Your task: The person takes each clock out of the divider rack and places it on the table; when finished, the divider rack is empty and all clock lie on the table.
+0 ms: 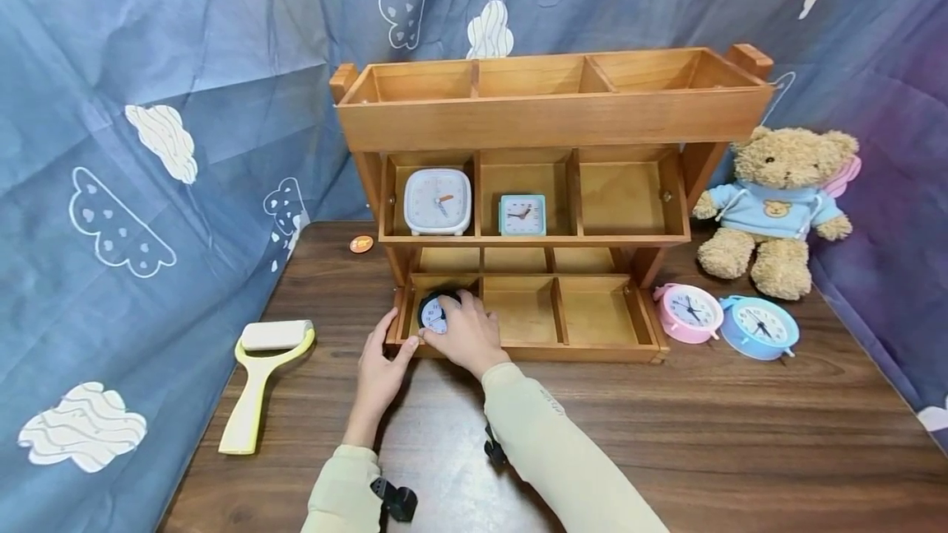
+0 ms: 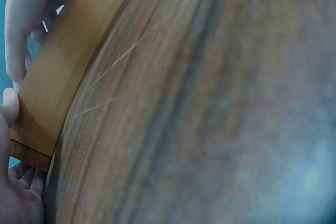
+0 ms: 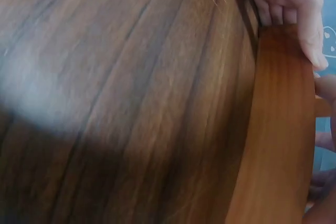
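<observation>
A round black alarm clock [image 1: 432, 316] with a white dial sits in the bottom-left compartment of a wooden shelf [image 1: 518, 352]. My right hand [image 1: 468, 327] reaches over the front board and holds this clock, its fingers covering the clock's right side. At the shelf's lower left corner, my left hand [image 1: 382, 368] grips the wood, thumb at the front board's upper edge and fingers round the end. Seen from the left wrist, the left thumb [image 2: 9, 106] meets the board close to the right fingers. The clock is hidden from both wrist views.
On the middle tier stand a white clock [image 1: 437, 201] and a small teal square clock [image 1: 522, 215]. Right of the shelf are a pink alarm clock [image 1: 690, 313], a blue one [image 1: 759, 327] and a teddy bear [image 1: 778, 208]. A yellow-handled roller [image 1: 259, 385] and an orange disc [image 1: 361, 244] lie left.
</observation>
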Tool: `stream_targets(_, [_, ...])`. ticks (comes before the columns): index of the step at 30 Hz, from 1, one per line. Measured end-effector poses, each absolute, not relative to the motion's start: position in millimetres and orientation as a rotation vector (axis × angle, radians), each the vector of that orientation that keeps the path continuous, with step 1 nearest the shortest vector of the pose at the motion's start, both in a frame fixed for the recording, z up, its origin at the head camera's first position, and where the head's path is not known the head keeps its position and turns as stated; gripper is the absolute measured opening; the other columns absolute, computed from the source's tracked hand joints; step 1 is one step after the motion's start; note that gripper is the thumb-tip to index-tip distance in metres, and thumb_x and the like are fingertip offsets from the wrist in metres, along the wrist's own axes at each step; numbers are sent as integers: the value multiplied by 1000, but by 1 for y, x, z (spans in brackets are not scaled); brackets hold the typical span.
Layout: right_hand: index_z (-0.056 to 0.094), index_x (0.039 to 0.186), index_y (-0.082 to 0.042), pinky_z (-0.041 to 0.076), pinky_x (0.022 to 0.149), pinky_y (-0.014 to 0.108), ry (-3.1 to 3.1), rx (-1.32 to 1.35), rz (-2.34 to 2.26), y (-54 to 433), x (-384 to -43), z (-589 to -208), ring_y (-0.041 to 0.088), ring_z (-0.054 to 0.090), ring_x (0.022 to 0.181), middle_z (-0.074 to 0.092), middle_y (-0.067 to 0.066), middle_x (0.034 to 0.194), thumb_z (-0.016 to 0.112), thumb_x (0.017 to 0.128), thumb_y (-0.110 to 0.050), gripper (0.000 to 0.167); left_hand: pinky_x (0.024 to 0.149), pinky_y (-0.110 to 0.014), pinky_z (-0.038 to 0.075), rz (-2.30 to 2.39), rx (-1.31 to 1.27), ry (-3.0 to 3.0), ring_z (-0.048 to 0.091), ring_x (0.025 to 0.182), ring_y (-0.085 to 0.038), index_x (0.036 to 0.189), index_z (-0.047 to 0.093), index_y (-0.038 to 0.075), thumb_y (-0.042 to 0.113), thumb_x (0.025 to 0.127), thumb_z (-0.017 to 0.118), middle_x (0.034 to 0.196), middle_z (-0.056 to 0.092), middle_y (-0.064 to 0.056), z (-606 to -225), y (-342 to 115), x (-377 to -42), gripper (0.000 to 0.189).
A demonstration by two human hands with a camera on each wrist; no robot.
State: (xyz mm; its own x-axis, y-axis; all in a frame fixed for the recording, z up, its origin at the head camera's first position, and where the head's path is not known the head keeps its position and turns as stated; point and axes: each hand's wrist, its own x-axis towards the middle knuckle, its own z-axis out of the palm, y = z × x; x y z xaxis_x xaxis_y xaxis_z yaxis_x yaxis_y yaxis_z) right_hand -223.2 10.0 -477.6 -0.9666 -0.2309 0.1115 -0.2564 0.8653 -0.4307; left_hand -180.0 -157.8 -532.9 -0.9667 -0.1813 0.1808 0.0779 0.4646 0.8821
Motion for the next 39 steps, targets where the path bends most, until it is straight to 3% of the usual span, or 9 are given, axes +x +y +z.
stream_targets(10, [59,137,-19,47,85,62,-3065,304,633,0,-226,-468,40,64,104,56,19,132,72,82,-59,69,102,-57,39,-1525,114,-2483,52,124,-37,146,48,32,41,90,72,136,54,-16,-533,-160,-181,62])
stream_targets(28, [66,123,-15,45,81,64,-2961,276,652,-4,-228,-478,38,62,97,60,19,111,72,78,-53,60,102,-56,40,-1539,106,-2469,53,123,-36,147,47,32,40,91,71,135,55,-15,-534,-159,-181,61])
stream_targets(35, [66,122,-18,39,87,62,-2883,265,679,-2,-228,-478,34,63,100,63,14,114,69,77,-57,59,93,-55,44,-1477,89,-2484,57,112,-35,147,46,31,41,90,71,128,57,-17,-534,-158,-181,63])
stream_targets(39, [67,120,-20,36,87,60,-2835,284,698,1,-227,-476,32,64,97,64,12,113,68,76,-57,58,96,-56,43,-1457,81,-2461,57,115,-36,147,48,30,38,90,73,128,57,-17,-536,-159,-181,63])
